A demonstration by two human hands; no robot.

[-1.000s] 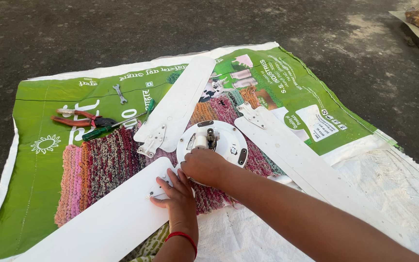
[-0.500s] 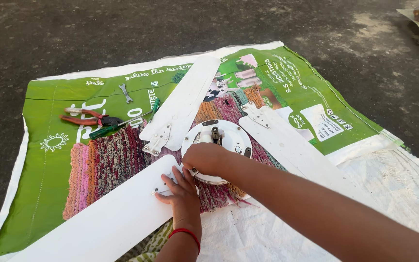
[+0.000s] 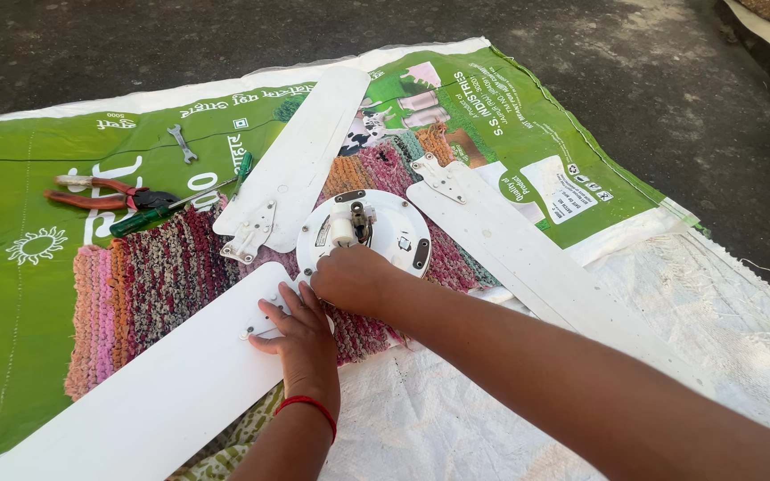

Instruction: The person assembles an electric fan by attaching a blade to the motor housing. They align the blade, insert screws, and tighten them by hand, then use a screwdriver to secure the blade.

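A white ceiling fan motor hub (image 3: 385,227) lies on a woven multicoloured mat (image 3: 153,276). My right hand (image 3: 349,278) is curled over the hub's near rim, with its fingertips hidden. My left hand (image 3: 300,334), with a red thread at the wrist, lies flat with fingers spread on the bracket end of the near white blade (image 3: 153,392), right beside the hub. A second blade (image 3: 305,151) points away at the back, and a third blade (image 3: 528,258) runs off to the right.
Red-handled pliers (image 3: 109,194), a green-handled screwdriver (image 3: 171,207) and a small wrench (image 3: 182,142) lie on the green printed sack (image 3: 28,294) at the left. A white woven sack (image 3: 741,312) covers the right. Dark rough ground surrounds the sacks.
Both hands stay at the joint between the near blade and the hub. My left hand has shifted slightly on the bracket end, and the view has moved a little.
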